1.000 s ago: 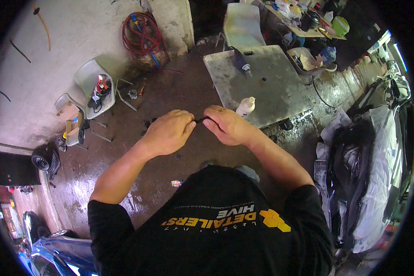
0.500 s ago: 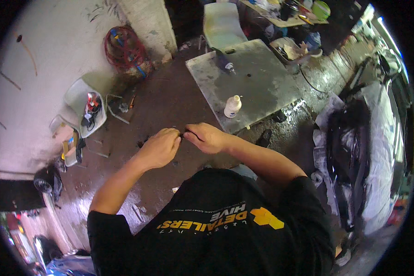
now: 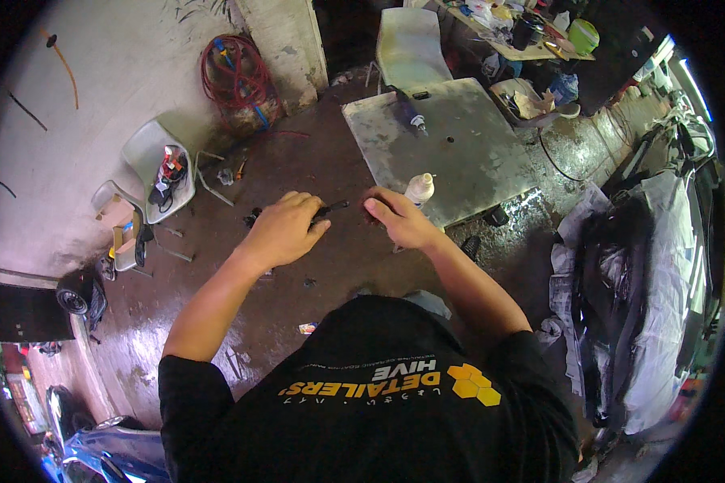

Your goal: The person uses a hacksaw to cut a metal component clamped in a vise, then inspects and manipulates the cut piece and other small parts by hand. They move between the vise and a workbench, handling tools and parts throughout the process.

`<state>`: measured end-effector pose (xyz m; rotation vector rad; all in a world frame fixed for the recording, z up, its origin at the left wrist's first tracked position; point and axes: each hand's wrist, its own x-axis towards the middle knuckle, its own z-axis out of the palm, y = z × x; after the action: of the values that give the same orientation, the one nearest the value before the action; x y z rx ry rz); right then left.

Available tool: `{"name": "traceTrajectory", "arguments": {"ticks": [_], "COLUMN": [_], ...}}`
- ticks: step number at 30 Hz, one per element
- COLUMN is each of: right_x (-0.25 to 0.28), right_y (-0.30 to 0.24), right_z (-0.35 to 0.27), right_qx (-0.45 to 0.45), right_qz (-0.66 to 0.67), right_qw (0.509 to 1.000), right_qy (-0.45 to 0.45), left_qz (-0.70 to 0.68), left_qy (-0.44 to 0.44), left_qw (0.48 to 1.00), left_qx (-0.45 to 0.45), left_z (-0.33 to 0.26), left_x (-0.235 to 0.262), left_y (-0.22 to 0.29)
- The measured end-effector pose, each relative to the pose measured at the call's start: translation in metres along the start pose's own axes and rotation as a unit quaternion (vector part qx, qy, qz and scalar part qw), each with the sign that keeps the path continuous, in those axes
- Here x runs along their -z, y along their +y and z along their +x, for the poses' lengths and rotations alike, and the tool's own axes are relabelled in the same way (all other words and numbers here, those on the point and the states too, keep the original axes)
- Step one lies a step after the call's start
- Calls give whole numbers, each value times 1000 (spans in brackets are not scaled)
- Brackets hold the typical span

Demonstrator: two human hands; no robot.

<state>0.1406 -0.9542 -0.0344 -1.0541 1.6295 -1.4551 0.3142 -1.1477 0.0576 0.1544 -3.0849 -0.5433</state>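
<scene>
My left hand [image 3: 286,228] is closed round a slim black piece [image 3: 334,208]. One end of it juts out toward my other hand, and the rest is hidden under my fingers, so its kind cannot be told. A short gap away, my right hand [image 3: 400,220] is closed with its fingers curled in. Whatever it may hold is hidden. Just beyond that hand, a white bottle [image 3: 420,188] stands upright at the near edge of a worn grey table [image 3: 475,161]. A dark tool with a narrow pale tip [image 3: 409,111] lies farther back on the tabletop.
A pale chair [image 3: 412,48] stands behind the table. At left, another chair [image 3: 141,153] carries red and black items. A red coiled hose [image 3: 235,80] hangs on the wall. Dark car parts on white sheeting [image 3: 659,306] fill the right side.
My hands have moved apart, the right one going right and slightly up. The black piece now shows in my left hand. The whole view has shifted a little.
</scene>
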Motion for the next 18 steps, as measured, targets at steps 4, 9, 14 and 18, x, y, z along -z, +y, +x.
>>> {"name": "traceTrajectory", "arguments": {"ticks": [4, 9, 14, 18], "right_x": [0, -11, -9, -10], "right_y": [-3, -4, -2, 17], "right_z": [-12, -13, -11, -8], "right_qx": [-45, -8, 10, -19], "right_qz": [-18, -7, -56, 2], "right_qw": [999, 1000, 998, 1000], "right_qy": [17, 15, 6, 13], "left_qz": [-7, -34, -59, -79], "left_qy": [0, -12, -34, -64], "left_qw": [1000, 999, 997, 995], "left_qx": [-10, -24, -24, 4], "left_z": [-2, 3, 14, 19], "left_x": [-4, -10, -12, -26], "left_y": [3, 2, 1, -12]}}
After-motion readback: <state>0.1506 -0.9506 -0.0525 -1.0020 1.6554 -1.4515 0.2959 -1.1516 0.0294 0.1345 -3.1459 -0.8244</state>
